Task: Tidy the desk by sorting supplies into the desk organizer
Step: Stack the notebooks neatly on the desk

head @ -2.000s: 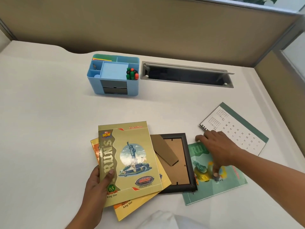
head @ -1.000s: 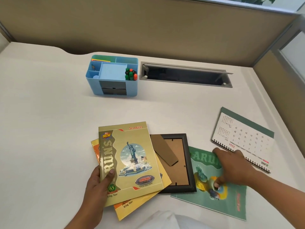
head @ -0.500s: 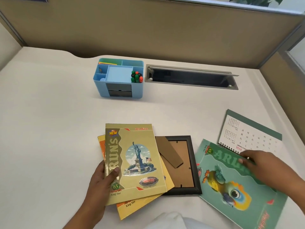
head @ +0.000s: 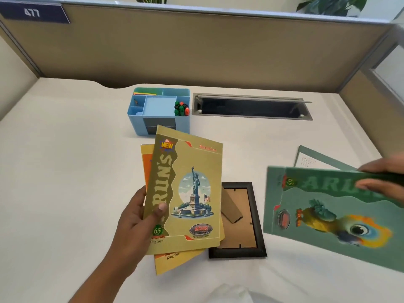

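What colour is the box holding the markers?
The box is light blue, seen in the head view.

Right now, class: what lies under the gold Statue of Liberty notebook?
An orange-yellow notebook, gripped with the gold notebook by the left hand; only its left and bottom edges show. Below them lies a black picture frame, back up, its left side covered.
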The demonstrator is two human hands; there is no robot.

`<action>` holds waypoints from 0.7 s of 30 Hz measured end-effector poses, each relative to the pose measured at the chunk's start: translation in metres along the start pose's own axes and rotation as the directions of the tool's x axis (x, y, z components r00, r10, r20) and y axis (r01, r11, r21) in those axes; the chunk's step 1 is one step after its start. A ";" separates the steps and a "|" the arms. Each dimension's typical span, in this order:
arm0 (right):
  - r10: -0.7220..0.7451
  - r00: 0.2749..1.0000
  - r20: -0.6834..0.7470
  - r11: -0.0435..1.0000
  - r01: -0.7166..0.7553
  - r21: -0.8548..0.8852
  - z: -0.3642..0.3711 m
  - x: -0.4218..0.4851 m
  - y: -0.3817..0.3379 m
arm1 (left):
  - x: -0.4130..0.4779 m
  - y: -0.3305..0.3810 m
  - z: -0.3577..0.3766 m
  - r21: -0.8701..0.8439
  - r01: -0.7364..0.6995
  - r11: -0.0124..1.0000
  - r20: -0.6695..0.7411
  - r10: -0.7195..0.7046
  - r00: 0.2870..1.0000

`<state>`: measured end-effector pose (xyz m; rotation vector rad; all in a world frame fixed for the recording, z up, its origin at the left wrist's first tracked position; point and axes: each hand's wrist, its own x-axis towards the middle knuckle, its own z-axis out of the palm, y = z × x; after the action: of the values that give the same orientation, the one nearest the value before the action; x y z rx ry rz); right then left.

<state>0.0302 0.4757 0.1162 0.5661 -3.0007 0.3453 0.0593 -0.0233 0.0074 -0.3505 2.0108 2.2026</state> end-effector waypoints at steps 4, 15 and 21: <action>-0.164 0.974 0.157 0.982 0.175 -0.063 -0.036 0.071 -0.137 | 0.006 0.010 0.014 -0.065 0.017 0.998 0.101 -0.010 0.995; -0.536 0.751 0.385 0.769 0.623 -0.144 0.041 0.159 -0.243 | -0.006 0.015 0.040 -0.145 0.067 0.987 0.434 0.003 0.901; -0.539 0.842 -0.019 0.839 0.534 -0.105 0.101 0.135 -0.227 | -0.021 0.001 0.030 -0.040 -0.018 0.999 0.298 0.029 0.954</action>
<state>-0.0145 0.1991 0.0797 1.3194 -2.6319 0.1655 0.0766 0.0078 0.0163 0.0064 1.8227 2.1558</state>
